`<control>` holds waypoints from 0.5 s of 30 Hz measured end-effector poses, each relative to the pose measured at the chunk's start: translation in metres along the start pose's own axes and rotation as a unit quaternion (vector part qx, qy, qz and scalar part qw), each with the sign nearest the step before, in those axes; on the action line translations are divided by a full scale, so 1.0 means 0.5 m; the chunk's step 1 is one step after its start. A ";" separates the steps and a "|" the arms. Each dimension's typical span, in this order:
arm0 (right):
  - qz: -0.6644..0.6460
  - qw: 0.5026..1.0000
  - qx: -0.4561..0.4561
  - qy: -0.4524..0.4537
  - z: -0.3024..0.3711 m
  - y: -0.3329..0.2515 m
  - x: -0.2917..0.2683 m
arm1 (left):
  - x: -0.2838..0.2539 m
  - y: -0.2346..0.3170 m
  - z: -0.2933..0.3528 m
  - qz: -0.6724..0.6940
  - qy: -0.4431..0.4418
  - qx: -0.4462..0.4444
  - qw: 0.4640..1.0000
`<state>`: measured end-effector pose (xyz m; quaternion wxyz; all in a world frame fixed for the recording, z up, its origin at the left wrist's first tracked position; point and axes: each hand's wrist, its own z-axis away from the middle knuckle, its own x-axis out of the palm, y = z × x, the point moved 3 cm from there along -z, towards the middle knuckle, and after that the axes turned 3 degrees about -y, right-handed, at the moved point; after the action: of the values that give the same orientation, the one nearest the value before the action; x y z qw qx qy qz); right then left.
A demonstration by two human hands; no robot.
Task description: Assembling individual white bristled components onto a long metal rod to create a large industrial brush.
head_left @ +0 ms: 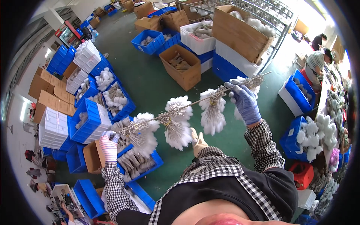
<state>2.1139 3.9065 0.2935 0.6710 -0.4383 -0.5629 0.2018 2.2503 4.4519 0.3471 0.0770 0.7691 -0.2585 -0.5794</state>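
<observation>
A long thin metal rod (197, 102) slants across in front of me, higher at its right end. Several bundles of thin wire stems with fluffy white tips hang from it by their hooked ends, one bundle (213, 116) near the middle right and another bundle (178, 131) left of it. My left hand (109, 147), in a pink-and-white striped glove, is closed around the rod's left end. Further right, my right hand (245, 102), in a blue-grey glove, grips the rod with a bundle on either side. The rod pokes out beyond this hand.
Blue crates (122, 98) of white fluffy pieces and stacked cartons (56, 99) stand at left. Ahead are an open cardboard box (182, 77) and a metal rack (281, 35). Co-workers (317, 62) sit along a loaded table at right, near a red stool (302, 175).
</observation>
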 end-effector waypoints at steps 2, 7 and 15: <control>-0.029 0.999 -0.019 -0.023 -0.080 0.030 0.039 | 0.011 -0.034 -0.081 -0.014 0.017 0.033 0.999; 0.049 0.998 -0.027 0.016 -0.286 0.079 0.117 | 0.056 -0.115 -0.286 -0.037 0.013 0.061 0.997; 0.220 0.971 -0.095 -0.003 -0.699 0.199 0.287 | 0.116 -0.326 -0.713 -0.041 0.022 0.055 0.997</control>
<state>2.5030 3.9430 0.3018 0.5635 -0.6127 -0.4714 0.2914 2.6440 4.4985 0.3427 0.0158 0.7947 -0.2563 -0.5500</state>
